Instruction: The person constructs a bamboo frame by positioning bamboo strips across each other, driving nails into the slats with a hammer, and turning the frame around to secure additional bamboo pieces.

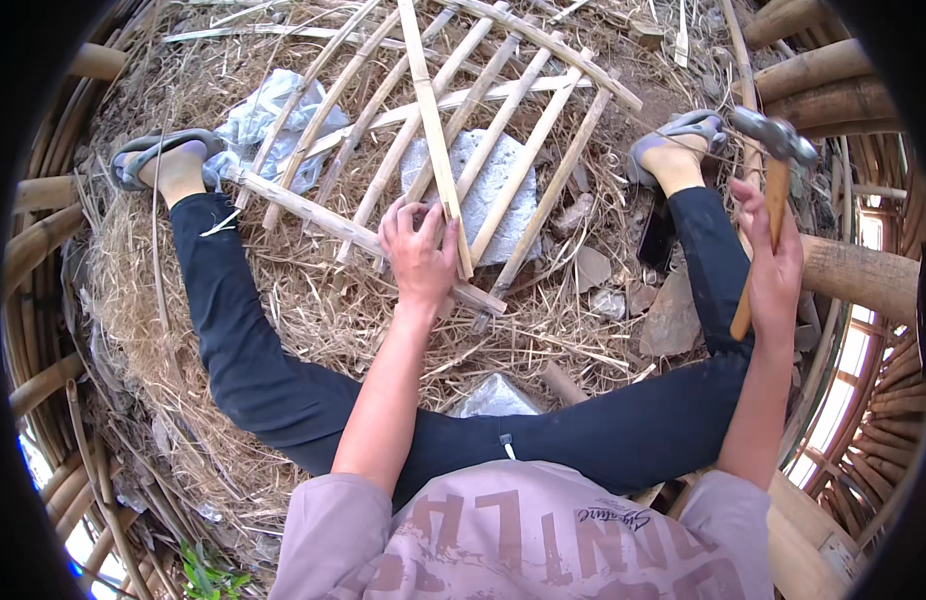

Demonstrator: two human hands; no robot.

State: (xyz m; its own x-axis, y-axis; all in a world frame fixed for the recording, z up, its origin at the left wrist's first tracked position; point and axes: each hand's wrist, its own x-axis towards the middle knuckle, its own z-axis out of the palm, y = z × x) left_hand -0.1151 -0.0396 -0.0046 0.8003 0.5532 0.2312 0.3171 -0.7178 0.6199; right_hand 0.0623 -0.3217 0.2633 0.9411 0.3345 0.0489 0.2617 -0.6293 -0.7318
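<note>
A lattice of split bamboo slats (528, 137) lies tilted across the ground between my legs. One long pale strip (430, 100) runs diagonally over it, its near end by the lower crossbar (313, 211). My left hand (420, 250) is closed at that crossing, thumb and fingertips together beside the strip; whatever they pinch is too small to make out. Raised on the right, my right hand (771, 250) is wrapped round the wooden handle of a hammer (776, 190). Its metal head points up, well apart from the lattice.
A pale flat stone block (503, 195) sits under the slats, with crumpled plastic (273, 120) to its left. Straw covers the ground. Loose rocks (673, 315) and a dark phone-like object (656, 238) lie near my right leg. Bamboo poles (853, 275) stand at both sides.
</note>
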